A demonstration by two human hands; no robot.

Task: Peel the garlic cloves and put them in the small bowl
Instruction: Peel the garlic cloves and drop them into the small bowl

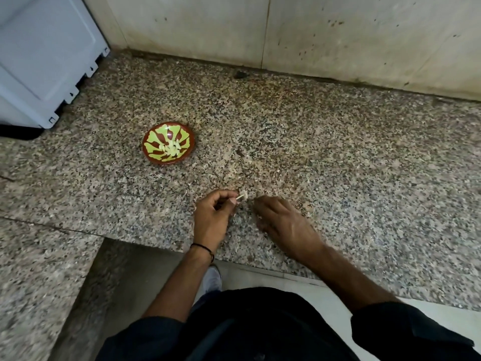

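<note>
A small brown bowl (168,144) with a green pattern sits on the speckled granite counter (338,157), with several peeled garlic cloves (171,149) heaped in its middle. Nearer the counter's front edge, my left hand (212,217) pinches a pale garlic stalk with a bit of skin (241,196) between thumb and fingertips, the other fingers curled. My right hand (283,225) lies just to the right, palm down and blurred, its fingers spread over the counter. Whether anything lies under it I cannot see.
A white appliance (44,58) stands at the back left corner. A stained tiled wall (286,32) runs along the back. Thin garlic skin scraps (234,173) lie scattered between the bowl and my hands. The counter steps inward at the front left.
</note>
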